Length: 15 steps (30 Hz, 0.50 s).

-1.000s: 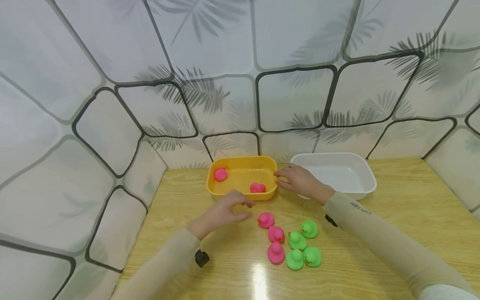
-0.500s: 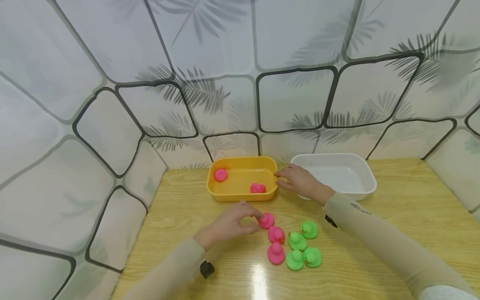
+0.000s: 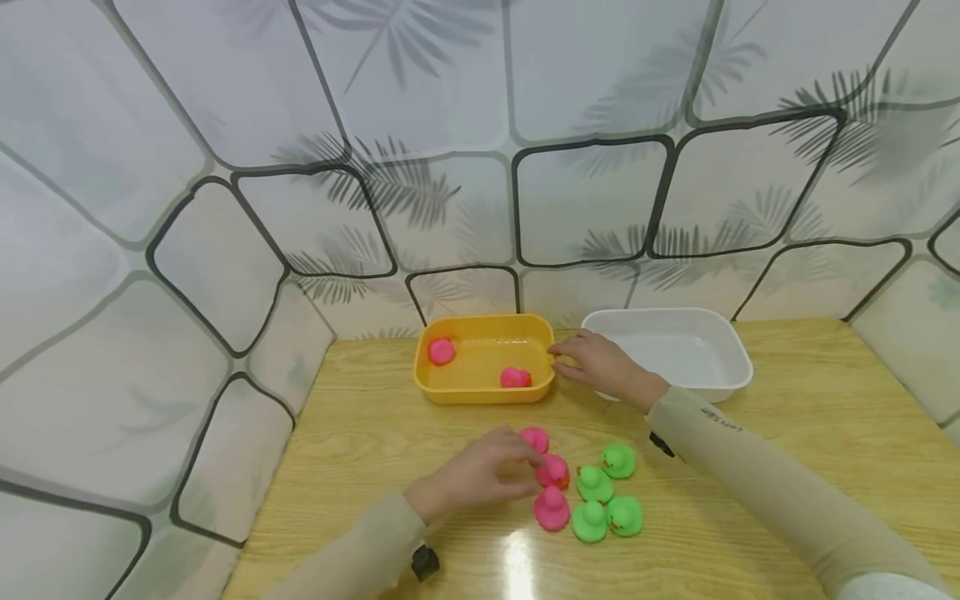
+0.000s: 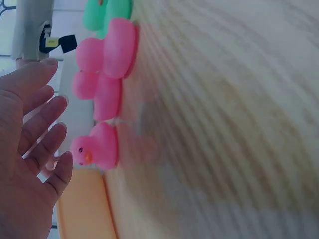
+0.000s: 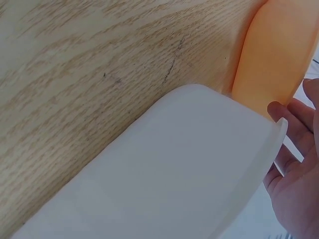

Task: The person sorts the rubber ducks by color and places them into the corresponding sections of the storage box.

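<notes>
Lower and rightward now, my left grip (image 3: 483,473) is relaxed, empty, beside lower-centre pink ducks (image 3: 552,512). Crowding could make me topple one.

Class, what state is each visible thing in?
Yellow rectangular plastic tub: holding two pink plastic ducks.
White rectangular plastic tub: no ducks visible inside.
Three other pink ducks: upright on the wood-grain table.
Four green plastic ducks: upright, same table.
Left grip: holding nothing.
Right grip: at yellow tub's rim.

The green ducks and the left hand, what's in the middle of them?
Pink ducks sit between the left hand and the green ducks, in the head view.
</notes>
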Each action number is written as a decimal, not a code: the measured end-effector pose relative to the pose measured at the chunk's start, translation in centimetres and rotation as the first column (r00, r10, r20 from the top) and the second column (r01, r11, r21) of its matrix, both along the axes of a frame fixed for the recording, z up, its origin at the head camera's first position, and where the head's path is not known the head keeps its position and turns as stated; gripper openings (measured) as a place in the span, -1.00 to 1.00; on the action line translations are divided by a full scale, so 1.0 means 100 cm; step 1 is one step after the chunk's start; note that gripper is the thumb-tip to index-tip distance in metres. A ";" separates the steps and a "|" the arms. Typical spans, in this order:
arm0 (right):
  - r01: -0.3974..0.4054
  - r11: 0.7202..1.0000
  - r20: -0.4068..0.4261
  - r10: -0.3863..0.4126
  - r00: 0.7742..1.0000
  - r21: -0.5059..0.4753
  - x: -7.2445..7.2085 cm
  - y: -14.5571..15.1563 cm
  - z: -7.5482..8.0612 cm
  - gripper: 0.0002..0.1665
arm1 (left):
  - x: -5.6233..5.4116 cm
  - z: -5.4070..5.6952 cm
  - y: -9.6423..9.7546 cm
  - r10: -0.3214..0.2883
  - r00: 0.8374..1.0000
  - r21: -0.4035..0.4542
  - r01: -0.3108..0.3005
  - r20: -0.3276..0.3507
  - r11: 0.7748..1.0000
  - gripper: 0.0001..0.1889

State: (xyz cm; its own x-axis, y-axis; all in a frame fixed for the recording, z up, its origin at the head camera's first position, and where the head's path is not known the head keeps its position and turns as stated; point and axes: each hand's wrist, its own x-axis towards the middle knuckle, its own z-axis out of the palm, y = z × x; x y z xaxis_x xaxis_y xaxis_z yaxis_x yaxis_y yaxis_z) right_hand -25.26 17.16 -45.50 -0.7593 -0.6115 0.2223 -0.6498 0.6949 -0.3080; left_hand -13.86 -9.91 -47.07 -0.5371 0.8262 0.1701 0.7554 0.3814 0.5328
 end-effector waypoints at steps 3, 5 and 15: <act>-0.002 1.000 -0.012 0.002 1.000 0.002 0.000 -0.001 0.000 -0.62 | 0.004 -0.003 0.003 -0.004 1.000 0.001 0.004 -0.003 1.000 -0.71; -0.003 1.000 -0.015 0.003 1.000 0.000 0.001 -0.001 0.001 -0.62 | 0.006 -0.004 0.004 0.001 1.000 -0.004 -0.001 -0.004 1.000 -0.71; -0.004 1.000 -0.002 0.004 1.000 -0.004 0.001 -0.001 0.002 -0.62 | 0.013 -0.013 0.010 -0.014 1.000 -0.041 0.013 -0.014 0.999 -0.70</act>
State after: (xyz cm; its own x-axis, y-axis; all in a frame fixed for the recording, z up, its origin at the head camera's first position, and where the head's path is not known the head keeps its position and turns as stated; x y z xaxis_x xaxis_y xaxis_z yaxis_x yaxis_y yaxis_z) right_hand -25.11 17.04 -45.31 -0.7561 -0.6139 0.2267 -0.6536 0.6907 -0.3095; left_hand -12.60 -8.94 -48.36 -0.5238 0.8397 0.1432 0.7678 0.3927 0.5062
